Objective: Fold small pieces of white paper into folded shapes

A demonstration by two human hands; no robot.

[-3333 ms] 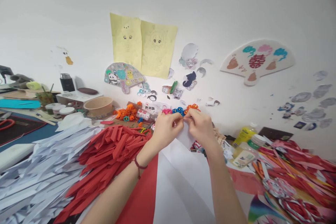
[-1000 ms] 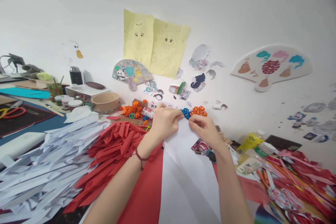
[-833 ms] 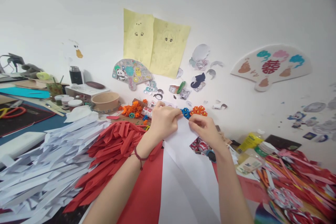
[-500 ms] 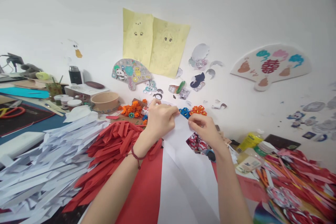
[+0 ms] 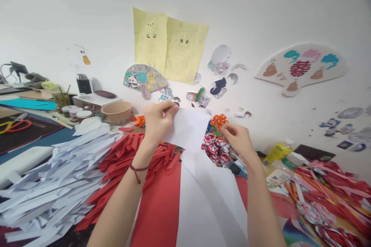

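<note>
My left hand (image 5: pixel 160 120) pinches the left edge of a white piece of paper (image 5: pixel 189 128), raised above the table in the middle of the view. My right hand (image 5: pixel 237 139) is a short way to the right, apart from that paper. Its thumb and fingertips are pressed together, and I cannot make out anything between them. Below the hands lies a large white sheet (image 5: pixel 211 204), on top of a red sheet (image 5: pixel 162 204). Red and white folded paper flowers (image 5: pixel 216 148) sit behind, between the raised paper and my right hand.
Heaps of white paper strips (image 5: pixel 58 185) and red paper strips (image 5: pixel 121 162) lie at left. Scissors (image 5: pixel 17 125), small jars (image 5: pixel 82 115) and a beige bowl (image 5: pixel 116 111) stand further back. A yellow bottle (image 5: pixel 278 152) and ribbon-like strips (image 5: pixel 339 189) are at right. The wall rises close behind.
My hands have moved apart, left hand leftward and right hand rightward. The white piece of paper now shows flat in my left hand, and the right hand is away from it.
</note>
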